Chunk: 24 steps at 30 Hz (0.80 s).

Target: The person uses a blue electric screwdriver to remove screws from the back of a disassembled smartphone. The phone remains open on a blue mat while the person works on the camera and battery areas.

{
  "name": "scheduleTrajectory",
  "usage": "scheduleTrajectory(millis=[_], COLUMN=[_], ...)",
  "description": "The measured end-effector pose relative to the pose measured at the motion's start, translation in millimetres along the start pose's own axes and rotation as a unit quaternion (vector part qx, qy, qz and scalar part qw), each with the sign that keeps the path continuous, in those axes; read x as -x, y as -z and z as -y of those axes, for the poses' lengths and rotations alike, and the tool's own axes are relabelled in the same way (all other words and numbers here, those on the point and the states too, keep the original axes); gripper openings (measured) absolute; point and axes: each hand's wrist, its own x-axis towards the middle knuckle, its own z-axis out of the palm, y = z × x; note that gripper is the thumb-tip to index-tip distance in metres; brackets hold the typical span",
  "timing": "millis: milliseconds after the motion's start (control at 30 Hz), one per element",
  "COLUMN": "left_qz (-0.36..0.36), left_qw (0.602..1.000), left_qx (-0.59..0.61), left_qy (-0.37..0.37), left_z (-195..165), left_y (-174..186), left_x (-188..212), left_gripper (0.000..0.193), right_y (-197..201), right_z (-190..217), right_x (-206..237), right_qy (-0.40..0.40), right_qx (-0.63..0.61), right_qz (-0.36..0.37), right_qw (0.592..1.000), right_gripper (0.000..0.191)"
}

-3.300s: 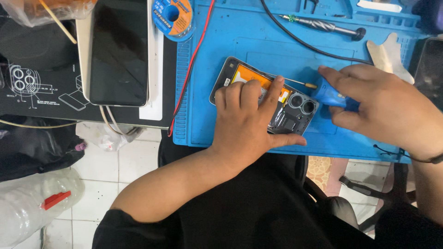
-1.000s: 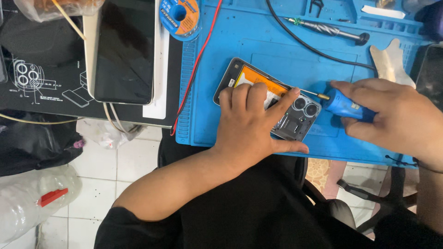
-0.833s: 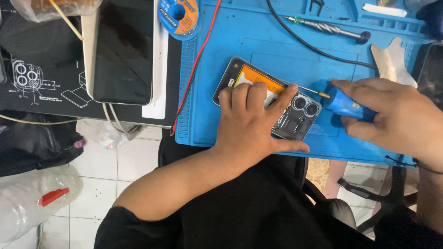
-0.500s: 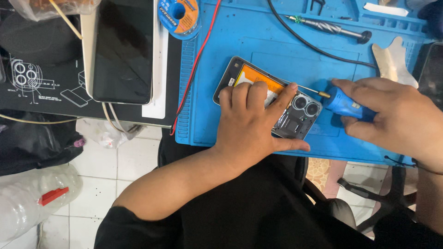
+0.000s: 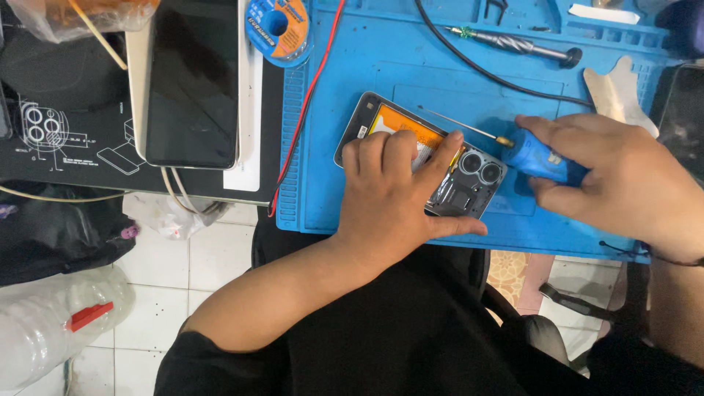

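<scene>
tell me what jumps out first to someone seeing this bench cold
The bright blue work mat dominates the top, with an opened phone at its middle, orange inside. The left hand presses the phone flat, while the right hand holds a blue-handled screwdriver beside it. Left of the mat, a dark tablet lies face up.

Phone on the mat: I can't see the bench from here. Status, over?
Left hand pressed flat on open phone. Right hand grips blue screwdriver, shaft lying over the phone's top edge. Black cable behind, not touching.
</scene>
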Motion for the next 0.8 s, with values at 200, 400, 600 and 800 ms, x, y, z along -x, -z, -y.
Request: scheduleTrajectory(millis=[200, 400, 600, 800], left_qz=[-0.032, 0.155, 0.178, 0.250], left_qw=[0.989, 0.961, 0.963, 0.945], left_qx=[0.145, 0.183, 0.182, 0.197], left_qy=[0.025, -0.137, -0.084, -0.081], left_z=[-1, 9, 13, 19], left_y=[41, 87, 110, 119], left_x=[8, 37, 41, 50], left_gripper=[0.038, 0.026, 0.023, 0.018], right_y=[9, -16, -53, -60], right_z=[1, 35, 57, 72], right_x=[25, 73, 85, 83], right_qy=[-0.096, -0.054, -0.006, -0.018], right_qx=[-0.005, -0.085, -0.215, -0.260], right_qz=[0.102, 0.234, 0.178, 0.205], right_qw=[0.990, 0.967, 0.960, 0.944], right_gripper=[0.069, 0.071, 0.058, 0.053])
